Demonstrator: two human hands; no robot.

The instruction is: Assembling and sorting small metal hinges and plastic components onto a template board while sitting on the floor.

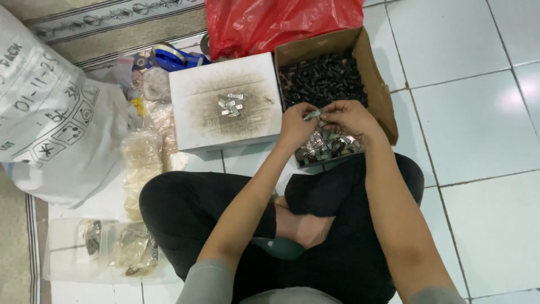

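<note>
I look down on both hands meeting over the near end of the carton. My left hand and my right hand pinch one small metal clip between them, fingertips closed on it from either side. The clip sits right in the gap between the two hands, so neither is clearly nearer; its long axis runs roughly left to right, tilted up a little toward the right hand. Both hands are closed in a fingertip grip on that clip, not flat or spread.

Directly below the hands, in the near part of the carton, lies a heap of shiny clips. The far part of the same carton holds a mass of small black parts. So the loose clips lie straight down from my fingers, and the black parts lie just beyond them, away from me.

To my left, just beside the carton, stands a white box with a grimy top, and on it a small pile of clips. That pile is nearer my left hand than my right, across to the left and slightly away from me.

Behind the boxes is a red bag; a blue tape dispenser sits beside it. A big white sack fills the left side, with clear plastic bags of parts next to my knee. I sit cross-legged on white tiles.
</note>
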